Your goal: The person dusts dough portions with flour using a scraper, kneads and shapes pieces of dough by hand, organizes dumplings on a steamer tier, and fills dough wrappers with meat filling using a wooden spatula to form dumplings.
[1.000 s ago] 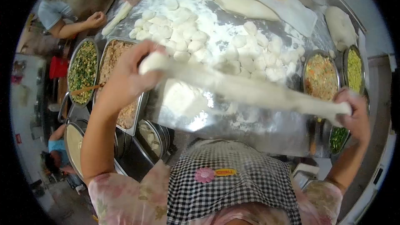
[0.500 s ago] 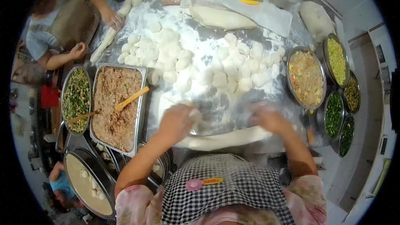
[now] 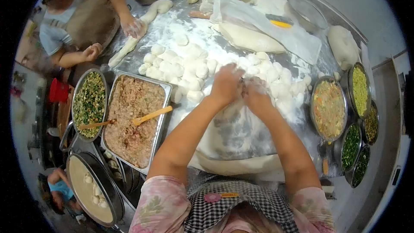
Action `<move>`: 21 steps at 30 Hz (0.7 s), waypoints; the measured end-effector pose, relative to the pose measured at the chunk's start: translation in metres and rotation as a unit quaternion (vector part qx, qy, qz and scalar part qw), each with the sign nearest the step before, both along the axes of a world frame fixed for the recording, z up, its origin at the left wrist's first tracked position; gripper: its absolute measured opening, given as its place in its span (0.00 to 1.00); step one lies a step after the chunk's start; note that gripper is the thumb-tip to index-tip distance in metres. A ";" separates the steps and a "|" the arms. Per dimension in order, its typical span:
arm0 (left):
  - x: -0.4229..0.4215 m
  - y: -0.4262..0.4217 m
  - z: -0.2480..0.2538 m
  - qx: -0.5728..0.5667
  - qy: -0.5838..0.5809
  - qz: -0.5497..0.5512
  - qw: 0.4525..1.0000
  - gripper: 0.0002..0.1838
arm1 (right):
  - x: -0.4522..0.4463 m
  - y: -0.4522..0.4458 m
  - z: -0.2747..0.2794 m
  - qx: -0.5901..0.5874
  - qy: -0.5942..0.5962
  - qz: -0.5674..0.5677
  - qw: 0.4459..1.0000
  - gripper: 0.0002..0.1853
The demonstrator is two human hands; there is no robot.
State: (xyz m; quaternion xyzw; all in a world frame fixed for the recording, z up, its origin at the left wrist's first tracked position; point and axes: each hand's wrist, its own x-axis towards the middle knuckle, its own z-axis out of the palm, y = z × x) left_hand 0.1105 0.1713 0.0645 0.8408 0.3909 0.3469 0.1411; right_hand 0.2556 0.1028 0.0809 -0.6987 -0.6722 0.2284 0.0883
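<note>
Dough pieces (image 3: 189, 67), pale, rounded and dusted with flour, lie crowded in a broad spread across the middle of the metal worktop (image 3: 241, 129), and both of the person's hands reach in at the near side of them. The left hand (image 3: 228, 84) is turned knuckles up, its fingers bent down toward the pieces; the right hand (image 3: 257, 94) is just beside it, a little nearer the body, with floury fingers. Whether either hand pinches a piece or only touches the spread cannot be told, since the fingertips are blurred and partly hidden. Along the near edge of the worktop, between the forearms, a long dough roll (image 3: 241, 166) lies crosswise in front of the checked apron (image 3: 198, 211). To the left is a metal tray (image 3: 166, 97) full of minced filling (image 3: 129, 129), a wooden spatula (image 3: 152, 115) sticking out of it. To the right are mixed filling (image 3: 328, 108) and chopped greens (image 3: 350, 146) in separate bowls. Toward the far side, a translucent sheet (image 3: 293, 43) partly covers a large dough slab (image 3: 248, 39); at the upper left, a co-worker's hand (image 3: 133, 26) is on a rope of dough (image 3: 148, 17).
</note>
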 end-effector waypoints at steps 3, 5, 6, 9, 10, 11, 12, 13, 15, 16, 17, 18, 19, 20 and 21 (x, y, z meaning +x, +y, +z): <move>-0.030 -0.004 0.014 0.001 -0.003 0.200 0.980 0.20 | -0.010 -0.030 0.024 0.004 0.050 -0.046 0.998 0.21; -0.049 -0.016 0.010 -0.029 0.014 0.344 0.938 0.22 | -0.001 -0.050 0.014 -0.028 0.132 0.000 0.991 0.20; -0.048 -0.019 0.004 -0.057 0.044 0.358 0.931 0.23 | 0.000 -0.060 0.014 -0.022 0.100 0.012 0.995 0.19; -0.027 -0.012 -0.025 -0.122 0.039 0.333 0.934 0.26 | -0.002 -0.070 0.022 -0.078 0.134 0.003 0.988 0.18; -0.013 0.002 -0.030 -0.126 -0.028 0.281 0.951 0.26 | -0.002 -0.070 0.023 -0.109 0.166 -0.008 0.980 0.18; -0.006 0.015 -0.033 -0.129 -0.094 0.226 0.961 0.27 | -0.002 -0.071 0.022 -0.091 0.180 -0.011 0.979 0.17; -0.006 0.026 -0.028 -0.181 -0.104 0.183 0.961 0.28 | -0.002 -0.073 0.021 -0.074 0.194 -0.014 0.978 0.17; -0.006 0.036 -0.019 -0.232 -0.113 0.138 0.956 0.28 | -0.002 -0.074 0.021 -0.056 0.207 -0.018 0.977 0.17; -0.015 0.059 -0.015 -0.338 -0.177 0.126 0.916 0.29 | 0.003 -0.079 0.026 -0.068 0.215 -0.020 0.974 0.17; -0.029 0.051 0.022 -0.209 0.001 0.212 0.955 0.29 | 0.006 -0.084 0.027 -0.074 0.219 -0.026 0.973 0.18; -0.035 0.060 0.014 -0.129 0.106 0.299 0.940 0.32 | 0.009 -0.088 0.023 -0.080 0.210 -0.010 0.974 0.18; -0.043 0.070 -0.007 -0.121 0.116 0.340 0.926 0.32 | 0.011 -0.094 0.017 -0.093 0.201 0.003 0.975 0.17; -0.050 0.091 -0.018 -0.184 0.162 0.269 0.931 0.33 | 0.013 -0.102 0.013 -0.110 0.192 0.018 0.975 0.17; -0.054 0.099 -0.030 -0.246 0.207 0.199 0.926 0.33 | 0.012 -0.110 0.013 -0.087 0.163 0.053 0.981 0.17; -0.049 0.081 0.022 -0.494 -0.192 0.145 0.836 0.33 | 0.005 -0.115 0.015 -0.063 0.136 0.092 0.984 0.17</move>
